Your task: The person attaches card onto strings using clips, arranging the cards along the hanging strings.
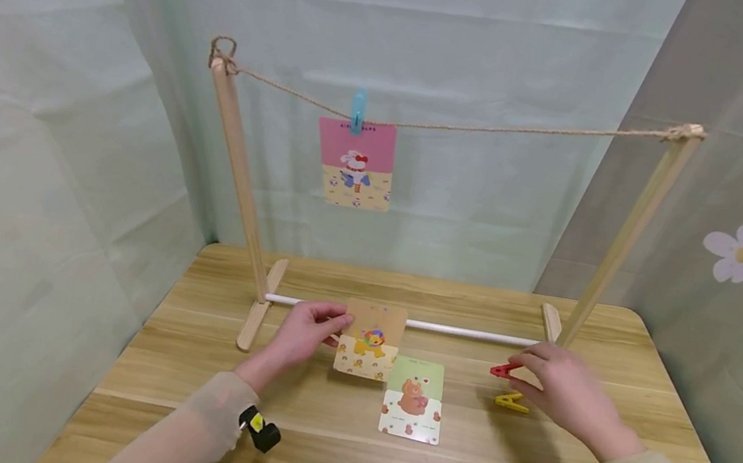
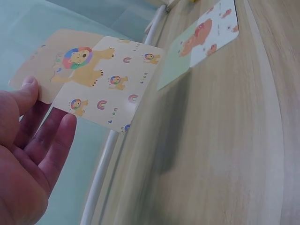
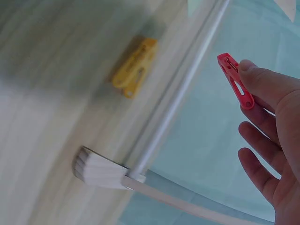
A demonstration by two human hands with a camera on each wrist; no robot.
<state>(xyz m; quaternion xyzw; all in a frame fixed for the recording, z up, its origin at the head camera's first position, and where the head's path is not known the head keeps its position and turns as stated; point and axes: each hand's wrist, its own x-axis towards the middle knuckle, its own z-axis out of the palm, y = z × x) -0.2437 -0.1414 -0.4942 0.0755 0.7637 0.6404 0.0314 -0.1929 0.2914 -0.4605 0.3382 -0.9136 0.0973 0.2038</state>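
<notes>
Left hand (image 1: 305,329) pinching lion card (image 1: 367,358), right hand (image 1: 561,384) red clothespin (image 3: 231,70), blue clothespin (image 1: 358,111) in head view only

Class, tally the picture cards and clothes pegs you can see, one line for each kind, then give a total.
Cards: 3 (lion card, bear card, rabbit card)
Pegs: 3 (red peg, yellow peg, blue peg)
Total: 6
</notes>
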